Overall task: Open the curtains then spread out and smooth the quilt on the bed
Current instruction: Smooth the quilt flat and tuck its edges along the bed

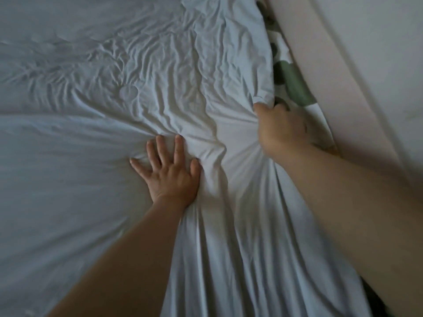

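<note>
Pale blue-white quilt [160,88] covers nearly the whole bed, heavily creased toward its right edge. The left hand [170,170] lies flat on it, fingers spread, pressing the cloth. The right hand [280,129] is clenched around the quilt's right edge, bunching it beside a green-spotted sheet [293,83] and a pale wall [366,65].

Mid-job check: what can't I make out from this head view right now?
- Curtains: outside the head view, so open or not is unknown.
- Right hand: motion-blurred; fingertips buried in the quilt edge.
- Green-patterned fabric: mostly covered by the quilt.
- Quilt's far edges: cut off by the frame.
- Left hand: palm hidden.
</note>
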`<action>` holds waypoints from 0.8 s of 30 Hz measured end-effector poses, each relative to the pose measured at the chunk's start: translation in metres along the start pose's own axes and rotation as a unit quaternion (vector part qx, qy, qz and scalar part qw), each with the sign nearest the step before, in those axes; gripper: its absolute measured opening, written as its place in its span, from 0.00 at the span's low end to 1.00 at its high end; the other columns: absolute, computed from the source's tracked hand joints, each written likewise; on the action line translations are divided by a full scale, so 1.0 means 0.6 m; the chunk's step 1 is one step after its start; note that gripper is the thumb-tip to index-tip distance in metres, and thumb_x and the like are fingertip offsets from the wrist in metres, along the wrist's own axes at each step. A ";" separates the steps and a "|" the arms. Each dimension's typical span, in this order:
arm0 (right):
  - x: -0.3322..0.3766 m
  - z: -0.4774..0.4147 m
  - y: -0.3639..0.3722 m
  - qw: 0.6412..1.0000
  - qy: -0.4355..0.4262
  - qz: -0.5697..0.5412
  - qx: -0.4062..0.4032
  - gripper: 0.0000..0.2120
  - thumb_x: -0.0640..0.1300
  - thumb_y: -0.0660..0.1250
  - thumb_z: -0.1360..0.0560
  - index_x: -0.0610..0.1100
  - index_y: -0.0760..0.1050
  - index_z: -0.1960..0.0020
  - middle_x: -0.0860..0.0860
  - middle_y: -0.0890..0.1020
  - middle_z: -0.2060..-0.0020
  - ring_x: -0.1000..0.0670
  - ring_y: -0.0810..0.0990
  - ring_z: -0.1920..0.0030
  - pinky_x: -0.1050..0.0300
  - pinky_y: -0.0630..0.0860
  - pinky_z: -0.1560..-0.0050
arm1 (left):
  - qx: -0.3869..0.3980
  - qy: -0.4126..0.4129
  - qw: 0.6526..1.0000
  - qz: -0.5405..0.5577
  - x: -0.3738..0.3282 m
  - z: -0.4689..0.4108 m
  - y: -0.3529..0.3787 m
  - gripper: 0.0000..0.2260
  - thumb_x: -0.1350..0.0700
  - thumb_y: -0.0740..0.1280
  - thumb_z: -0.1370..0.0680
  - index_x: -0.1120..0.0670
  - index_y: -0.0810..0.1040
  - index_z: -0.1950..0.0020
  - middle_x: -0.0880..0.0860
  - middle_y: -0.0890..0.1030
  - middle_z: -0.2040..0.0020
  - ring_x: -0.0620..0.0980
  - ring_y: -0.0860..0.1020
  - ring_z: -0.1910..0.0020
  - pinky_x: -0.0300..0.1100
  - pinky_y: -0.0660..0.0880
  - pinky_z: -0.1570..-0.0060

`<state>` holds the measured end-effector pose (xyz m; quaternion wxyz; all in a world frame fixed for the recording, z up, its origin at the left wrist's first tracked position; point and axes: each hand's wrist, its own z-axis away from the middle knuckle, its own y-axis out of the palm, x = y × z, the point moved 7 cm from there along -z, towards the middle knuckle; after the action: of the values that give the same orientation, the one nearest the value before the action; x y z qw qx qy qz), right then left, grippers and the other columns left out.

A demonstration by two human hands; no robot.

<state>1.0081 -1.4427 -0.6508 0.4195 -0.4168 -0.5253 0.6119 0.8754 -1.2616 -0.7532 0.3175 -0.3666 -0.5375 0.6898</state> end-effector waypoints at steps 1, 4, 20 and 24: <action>-0.019 -0.002 -0.016 0.999 -0.010 0.041 -0.035 0.17 0.39 0.52 0.20 0.44 0.67 0.33 0.36 0.75 0.43 0.36 0.77 0.45 0.47 0.72 0.53 | 0.006 0.011 1.000 0.017 -0.005 0.002 -0.006 0.31 0.35 0.46 0.24 0.41 0.44 0.22 0.53 0.43 0.21 0.54 0.40 0.23 0.70 0.39 0.32; -0.078 -0.015 -0.022 0.994 0.003 0.097 -0.044 0.21 0.38 0.53 0.20 0.45 0.65 0.28 0.31 0.74 0.45 0.32 0.78 0.48 0.43 0.74 0.50 | 0.009 0.056 0.997 0.055 -0.025 0.020 -0.029 0.33 0.32 0.43 0.26 0.39 0.41 0.23 0.50 0.42 0.21 0.53 0.39 0.23 0.67 0.37 0.30; 0.093 0.225 0.122 0.994 0.009 -0.073 -0.084 0.26 0.48 0.59 0.24 0.37 0.68 0.29 0.36 0.67 0.29 0.37 0.63 0.27 0.40 0.57 0.27 | -0.021 0.033 0.999 0.006 -0.008 0.045 0.011 0.33 0.34 0.50 0.26 0.41 0.49 0.23 0.52 0.46 0.21 0.57 0.43 0.22 0.69 0.38 0.31; 0.066 0.237 0.139 0.998 0.014 -0.056 -0.023 0.33 0.55 0.59 0.26 0.39 0.63 0.26 0.36 0.62 0.27 0.38 0.58 0.25 0.39 0.52 0.25 | -0.027 0.024 0.999 0.006 -0.006 0.041 0.011 0.33 0.34 0.54 0.27 0.40 0.50 0.23 0.51 0.47 0.21 0.57 0.45 0.22 0.69 0.39 0.31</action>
<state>0.8545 -1.4545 -0.7221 0.4502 -0.4051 -0.5559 0.5693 0.8563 -1.2786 -0.7554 0.3160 -0.3949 -0.5458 0.6680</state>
